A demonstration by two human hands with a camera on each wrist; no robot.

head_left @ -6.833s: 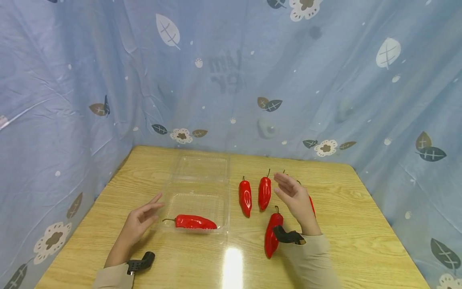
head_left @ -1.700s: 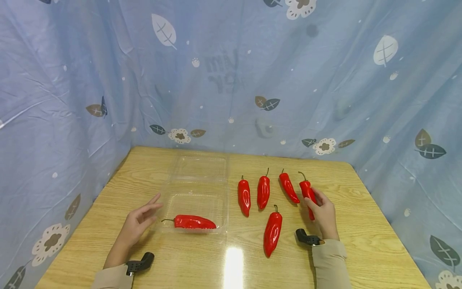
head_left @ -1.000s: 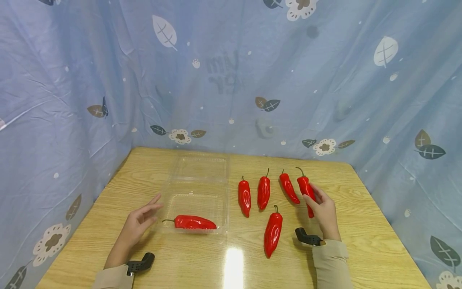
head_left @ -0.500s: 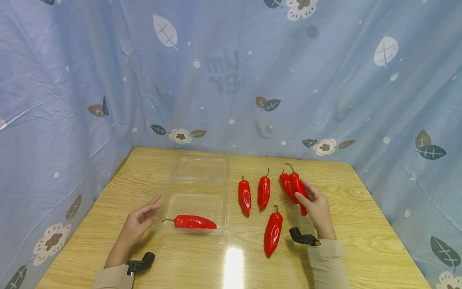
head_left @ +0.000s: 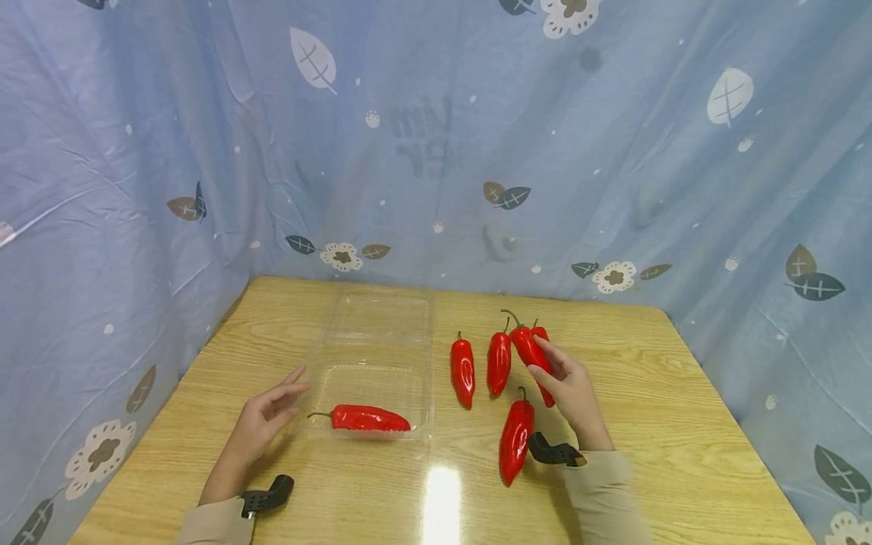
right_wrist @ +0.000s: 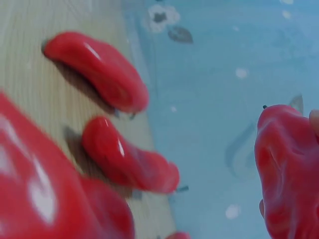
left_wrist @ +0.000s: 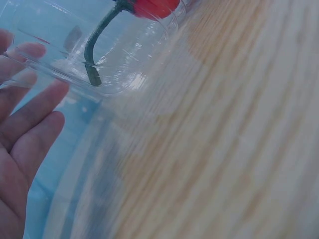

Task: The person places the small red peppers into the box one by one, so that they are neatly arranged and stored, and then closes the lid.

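My right hand [head_left: 574, 390] pinches a long red chili pepper [head_left: 524, 344] with a curved green stem; the right wrist view shows this held chili pepper [right_wrist: 289, 169] close up. It overlaps another chili pepper [head_left: 543, 333] behind it. At the left side of a clear hinged plastic container [head_left: 371, 382], my left hand [head_left: 262, 420] rests with loose fingers, fingertips right at the rim. Inside the container's near half lies one chili pepper [head_left: 371, 418] on its side, stem pointing left. In the left wrist view its green stem [left_wrist: 92, 47] shows through the plastic.
Two chili peppers [head_left: 462, 372] stand in line right of the container, stems away from me. Nearer lies a larger chili pepper [head_left: 515, 443], beside the right wrist's black camera [head_left: 553, 452]. The container's lid [head_left: 384, 314] lies open toward the back. A blue patterned curtain [head_left: 436, 151] borders the wooden table.
Having gripped the rightmost chili pepper, my right hand has carried it left over the table, past the neighbouring pepper. My left hand and the container stay put.
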